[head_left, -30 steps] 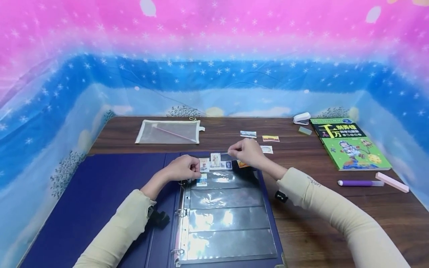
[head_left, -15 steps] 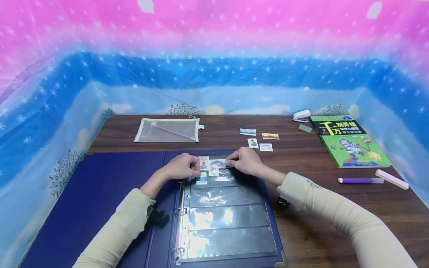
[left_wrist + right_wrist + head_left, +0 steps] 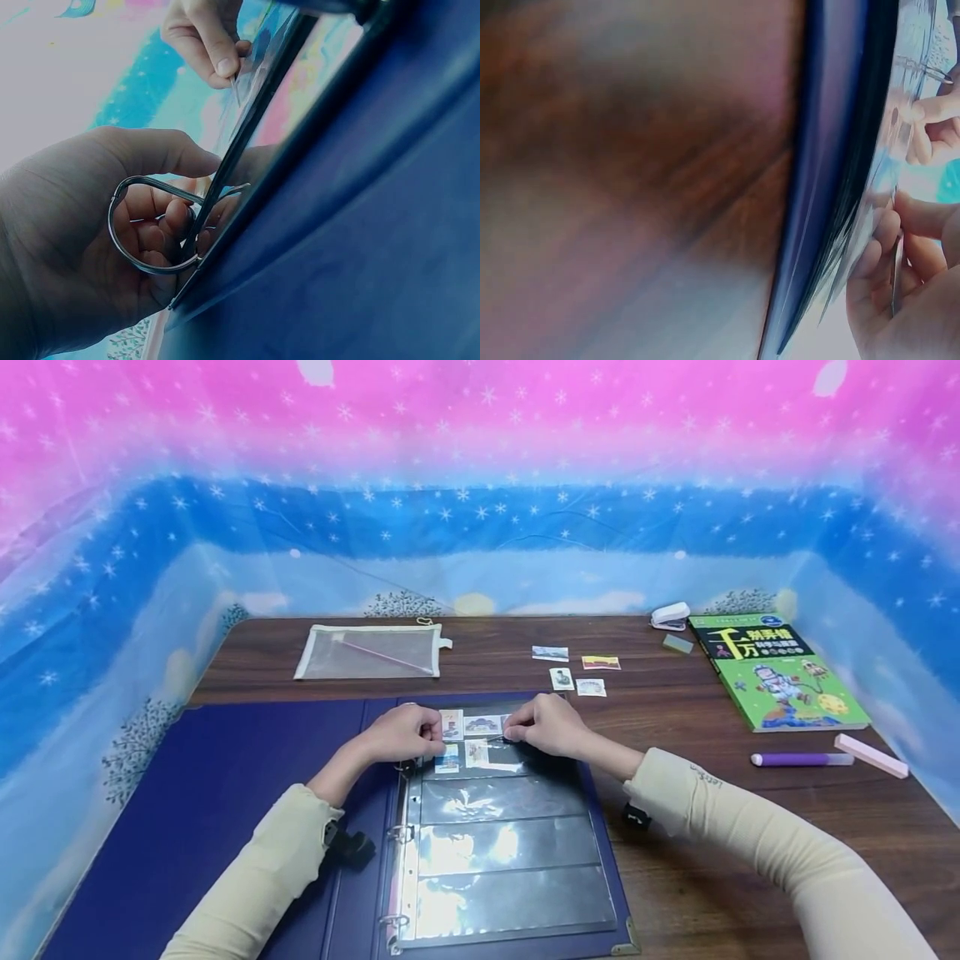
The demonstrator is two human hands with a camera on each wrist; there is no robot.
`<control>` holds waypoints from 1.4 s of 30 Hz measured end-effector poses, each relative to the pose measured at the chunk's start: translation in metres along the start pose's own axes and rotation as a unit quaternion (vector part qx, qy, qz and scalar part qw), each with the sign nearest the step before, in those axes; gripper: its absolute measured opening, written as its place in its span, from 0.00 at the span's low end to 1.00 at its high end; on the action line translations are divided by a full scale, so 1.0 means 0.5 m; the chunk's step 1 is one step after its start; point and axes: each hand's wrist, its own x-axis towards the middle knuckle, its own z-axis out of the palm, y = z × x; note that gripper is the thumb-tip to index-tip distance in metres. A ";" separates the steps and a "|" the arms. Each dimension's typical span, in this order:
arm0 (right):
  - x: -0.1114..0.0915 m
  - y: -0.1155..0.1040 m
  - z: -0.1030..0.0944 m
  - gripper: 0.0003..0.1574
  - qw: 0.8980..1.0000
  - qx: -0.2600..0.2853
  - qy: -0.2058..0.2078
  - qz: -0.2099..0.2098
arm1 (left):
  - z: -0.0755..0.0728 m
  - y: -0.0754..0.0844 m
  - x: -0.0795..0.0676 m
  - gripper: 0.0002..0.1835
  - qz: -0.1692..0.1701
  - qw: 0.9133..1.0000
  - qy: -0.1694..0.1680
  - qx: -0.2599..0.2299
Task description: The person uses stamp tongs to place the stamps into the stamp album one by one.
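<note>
The right hand (image 3: 546, 724) pinches a slim silver metal tool (image 3: 897, 279) over the top of a black, clear-pocketed plastic page (image 3: 517, 893); the left hand (image 3: 401, 732) bends its fingers at the page's upper left, though I cannot tell whether they grip anything. On the page's upper part, a small pale rectangular paper stamp (image 3: 476, 752) lies left of the right fingertips and slightly lower; its long axis runs up the page, about midway between the hands.
</note>
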 end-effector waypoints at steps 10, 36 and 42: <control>0.021 0.013 -0.012 0.08 0.998 0.023 -0.057 -0.034 | -0.002 0.001 0.000 0.06 -0.006 1.000 -0.001 -0.006; 0.019 0.064 -0.105 0.13 0.999 0.028 0.010 -0.026 | 0.001 0.011 0.006 0.06 -0.027 0.999 0.007 -0.022; 0.014 0.126 -0.147 0.15 0.992 0.008 0.084 0.093 | -0.001 0.005 -0.002 0.06 -0.012 1.000 0.008 -0.022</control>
